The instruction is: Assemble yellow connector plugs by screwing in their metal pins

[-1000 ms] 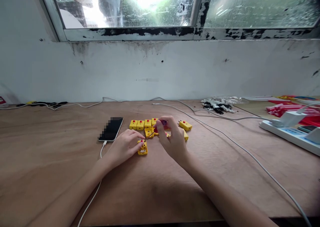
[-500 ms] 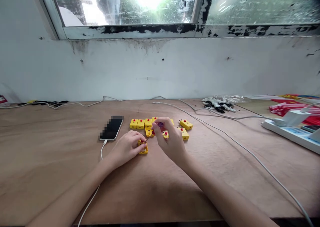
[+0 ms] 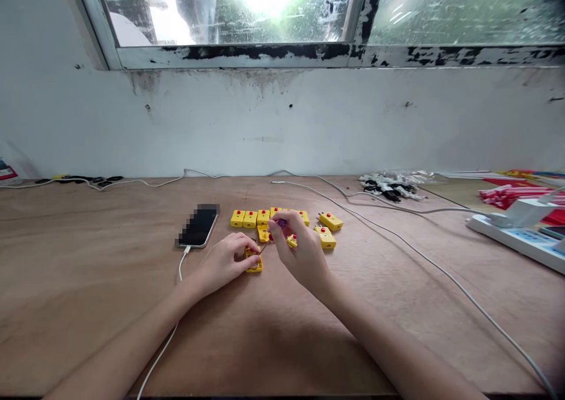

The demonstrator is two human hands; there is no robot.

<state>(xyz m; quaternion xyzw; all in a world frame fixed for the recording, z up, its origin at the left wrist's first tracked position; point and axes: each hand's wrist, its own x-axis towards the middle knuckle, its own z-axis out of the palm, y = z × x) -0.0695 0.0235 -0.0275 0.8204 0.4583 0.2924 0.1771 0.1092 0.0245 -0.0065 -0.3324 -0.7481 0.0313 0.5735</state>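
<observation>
My left hand (image 3: 227,260) has its thumb and fingers closed on a small open yellow connector (image 3: 254,266) lying on the wooden table. My right hand (image 3: 302,248) grips a screwdriver by its purple handle (image 3: 282,223); the thin shaft slants down to the left, its tip at the connector beside my left fingertips. Behind my hands stands a row of yellow connectors (image 3: 238,217) with red dots. A yellow piece (image 3: 263,233) lies in front of the row, partly near the handle. Two pronged yellow connectors (image 3: 331,221) rest right of my right hand.
A phone (image 3: 199,226) with a white charging cable (image 3: 180,267) lies to the left. Another white cable (image 3: 410,244) crosses the right side. At the right are a power strip (image 3: 507,229), black and white parts (image 3: 388,187) and red-and-white pieces (image 3: 507,195).
The view has shifted slightly, so everything sits a little further right. Both hands keep nearly the same pose and hold, with the screwdriver still at the connector.
</observation>
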